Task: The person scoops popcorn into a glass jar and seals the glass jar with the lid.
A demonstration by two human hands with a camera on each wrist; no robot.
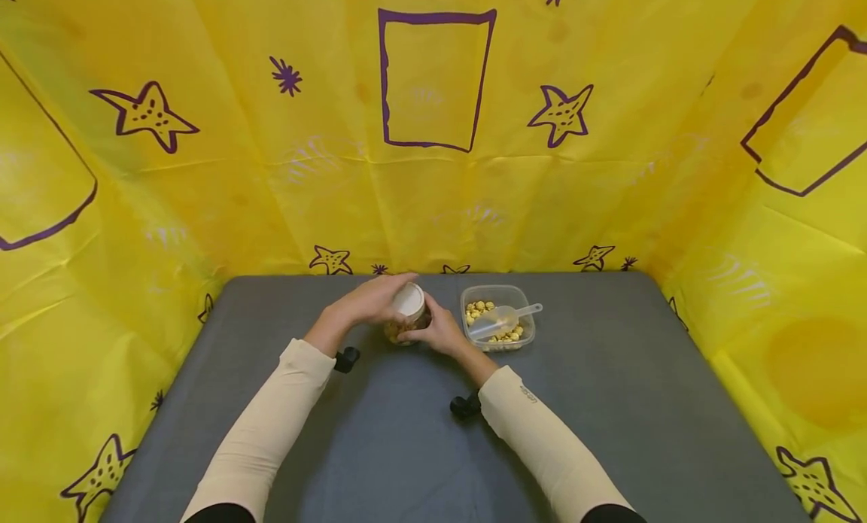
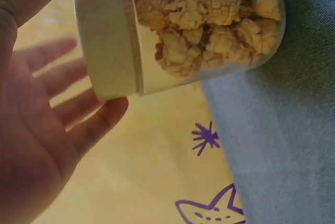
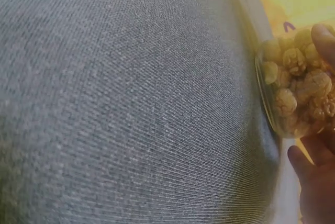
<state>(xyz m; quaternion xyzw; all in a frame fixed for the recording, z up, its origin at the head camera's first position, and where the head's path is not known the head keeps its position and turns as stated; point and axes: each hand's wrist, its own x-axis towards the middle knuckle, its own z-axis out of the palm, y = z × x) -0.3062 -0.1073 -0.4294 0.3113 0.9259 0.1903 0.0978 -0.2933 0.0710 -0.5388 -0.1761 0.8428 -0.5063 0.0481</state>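
Observation:
A clear jar (image 2: 209, 35) of popcorn, topped with a white lid (image 1: 409, 300), stands near the back of the table, between both hands. My left hand (image 1: 369, 300) holds the lid from the left, with the thumb on one side and fingers around the other in the left wrist view. From the right, my right hand (image 1: 442, 329) grips the jar's body between thumb and fingers. Popcorn pieces (image 3: 309, 85) show through the wall in the right wrist view, where the lid lies out of sight.
Right of the jar sits a clear plastic tub (image 1: 497, 290) of popcorn, with a translucent scoop (image 1: 497, 322) lying in it and its handle over the rim. Grey cloth covers the table (image 1: 406, 448). A yellow printed curtain (image 1: 433, 207) encloses the back and sides.

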